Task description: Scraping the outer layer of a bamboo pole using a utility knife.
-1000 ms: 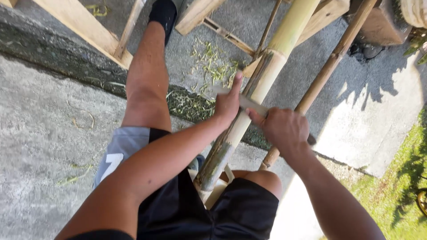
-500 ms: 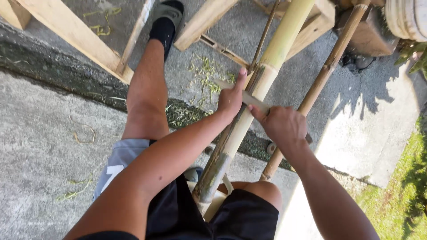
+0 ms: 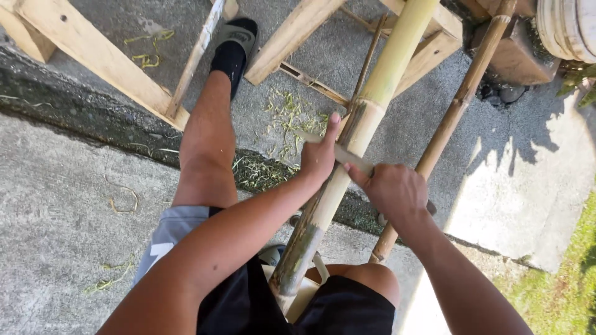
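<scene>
Both hands pinch a flat blade (image 3: pixel 338 152) across the thick bamboo pole (image 3: pixel 347 155) — left hand (image 3: pixel 320 155) at its left end, right hand (image 3: pixel 394 192) at its right.

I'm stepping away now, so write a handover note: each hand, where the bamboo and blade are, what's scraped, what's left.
Left hand: on one end of the flat scraping blade, thumb up.
Right hand: closed grip on the blade's other end.
The blade lies across the thick green-yellow bamboo pole, which slants up from between the knees to the wooden frame.
Thin brown bamboo pole lies alongside on the right, untouched.
Done: green shavings litter the concrete.
Left: the pole's lower stretch looks dark and mottled.
</scene>
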